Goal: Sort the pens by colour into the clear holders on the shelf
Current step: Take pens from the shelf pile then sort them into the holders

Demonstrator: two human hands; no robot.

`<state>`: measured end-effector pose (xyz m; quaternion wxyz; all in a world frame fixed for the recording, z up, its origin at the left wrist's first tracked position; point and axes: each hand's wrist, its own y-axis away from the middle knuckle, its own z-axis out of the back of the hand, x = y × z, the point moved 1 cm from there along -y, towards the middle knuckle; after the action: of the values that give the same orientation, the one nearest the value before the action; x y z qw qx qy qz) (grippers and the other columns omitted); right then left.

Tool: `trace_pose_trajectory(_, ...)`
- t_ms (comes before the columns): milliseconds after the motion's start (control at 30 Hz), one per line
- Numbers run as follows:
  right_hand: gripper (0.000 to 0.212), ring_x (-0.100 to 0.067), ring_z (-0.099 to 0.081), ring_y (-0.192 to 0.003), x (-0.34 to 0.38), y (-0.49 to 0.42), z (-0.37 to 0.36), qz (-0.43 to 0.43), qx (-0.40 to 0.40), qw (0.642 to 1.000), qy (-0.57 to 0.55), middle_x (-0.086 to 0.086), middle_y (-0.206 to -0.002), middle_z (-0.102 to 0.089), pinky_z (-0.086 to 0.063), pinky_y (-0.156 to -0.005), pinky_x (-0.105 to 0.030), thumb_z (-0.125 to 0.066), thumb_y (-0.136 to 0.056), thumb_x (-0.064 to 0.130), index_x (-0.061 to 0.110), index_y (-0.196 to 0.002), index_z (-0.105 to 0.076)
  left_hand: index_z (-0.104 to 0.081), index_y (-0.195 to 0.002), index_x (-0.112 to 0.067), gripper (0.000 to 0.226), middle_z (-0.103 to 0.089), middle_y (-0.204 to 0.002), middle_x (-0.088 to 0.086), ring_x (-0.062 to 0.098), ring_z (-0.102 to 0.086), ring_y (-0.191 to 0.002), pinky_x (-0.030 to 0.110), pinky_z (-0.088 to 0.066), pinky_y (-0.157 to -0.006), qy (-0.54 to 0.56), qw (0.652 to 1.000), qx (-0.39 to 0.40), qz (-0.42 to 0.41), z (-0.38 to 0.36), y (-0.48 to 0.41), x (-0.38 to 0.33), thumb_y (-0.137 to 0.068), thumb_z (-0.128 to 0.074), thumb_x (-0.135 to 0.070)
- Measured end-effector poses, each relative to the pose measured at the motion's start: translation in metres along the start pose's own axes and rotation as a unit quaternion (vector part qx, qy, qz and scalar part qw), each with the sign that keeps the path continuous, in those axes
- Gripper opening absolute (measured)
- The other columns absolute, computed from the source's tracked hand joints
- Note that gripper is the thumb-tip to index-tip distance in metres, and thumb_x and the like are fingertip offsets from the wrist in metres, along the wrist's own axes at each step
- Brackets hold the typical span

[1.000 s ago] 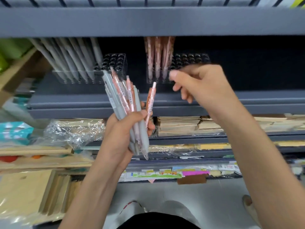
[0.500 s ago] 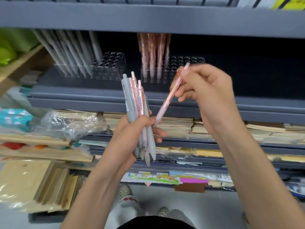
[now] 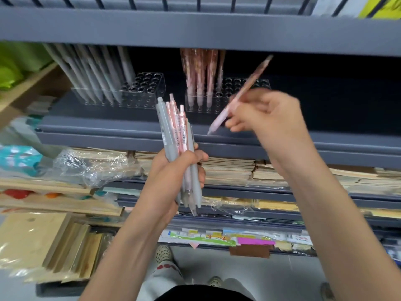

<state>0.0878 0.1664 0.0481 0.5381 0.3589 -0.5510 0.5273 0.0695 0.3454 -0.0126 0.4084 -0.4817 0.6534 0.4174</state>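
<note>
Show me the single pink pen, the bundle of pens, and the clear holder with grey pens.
single pink pen [image 3: 250, 82]: head view, upper barrel.
bundle of pens [image 3: 176, 127]: head view, a pink pen's barrel.
clear holder with grey pens [image 3: 143, 98]: head view, its empty right end.

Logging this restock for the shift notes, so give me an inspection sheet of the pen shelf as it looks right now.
Surface: grey shelf carries left holder and right holder, both clear.
Job's things: grey pens in the left, pink pens in the right; free holes in both.
Clutter: plastic wrap and notebook stacks on the shelf below.
Hands: left hand grips a bundle of grey and pink pens; right hand pinches a single pink pen, tilted, near the right holder.
Cables: nothing seen.
Surroundings: upper shelf above, floor below.
</note>
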Motion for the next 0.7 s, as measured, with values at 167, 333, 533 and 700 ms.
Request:
trace_pose_trajectory(167,0.011,-0.015,-0.071,-0.07,-0.004,-0.044,0.006,0.034,-0.107,0.994,0.01,0.004,-0.074,-0.074,-0.059,-0.07,-0.032,-0.066,-0.087,0.009,0.019,-0.082,-0.069,-0.061,-0.104,-0.007,0.013,-0.062,-0.072,0.004,0.018,-0.055,-0.051,0.028,-0.049,-0.049,0.024,1.0,-0.003,-0.003,0.009,0.0,-0.001,-0.091,-0.064,-0.008)
trace_pose_trajectory(333,0.018,-0.027,-0.071,-0.079,-0.011,-0.081,-0.004,0.06,-0.159,0.975,0.142,0.001,-0.074,-0.072,-0.055,-0.082,-0.048,-0.059,-0.083,0.018,0.025,-0.067,-0.061,-0.055,-0.097,-0.002,0.011,-0.061,-0.065,0.005,0.018,-0.055,-0.049,0.026,-0.049,-0.048,0.013,1.0,-0.002,-0.008,0.017,0.0,-0.001,-0.092,-0.063,-0.007)
trace_pose_trajectory(533,0.017,-0.033,-0.062,-0.1,-0.014,-0.09,-0.015,0.114,-0.124,0.922,0.348,-0.001,-0.093,-0.072,-0.034,-0.076,-0.022,-0.051,-0.089,0.016,0.02,-0.093,-0.067,-0.065,-0.088,-0.005,0.011,-0.065,-0.064,0.007,0.02,-0.057,-0.049,0.028,-0.049,-0.048,-0.01,1.0,-0.016,-0.014,0.025,0.001,0.0,-0.084,-0.073,-0.012)
trace_pose_trajectory(700,0.022,-0.035,-0.06,-0.107,-0.005,-0.093,-0.02,0.11,-0.067,0.896,0.424,-0.013,-0.109,-0.069,-0.046,-0.091,-0.033,-0.049,-0.093,0.018,0.01,-0.105,-0.065,-0.074,-0.073,-0.029,0.011,-0.058,-0.053,0.003,0.02,-0.056,-0.047,0.028,-0.048,-0.047,-0.01,1.0,-0.02,-0.002,0.03,0.002,-0.001,-0.076,-0.075,-0.018)
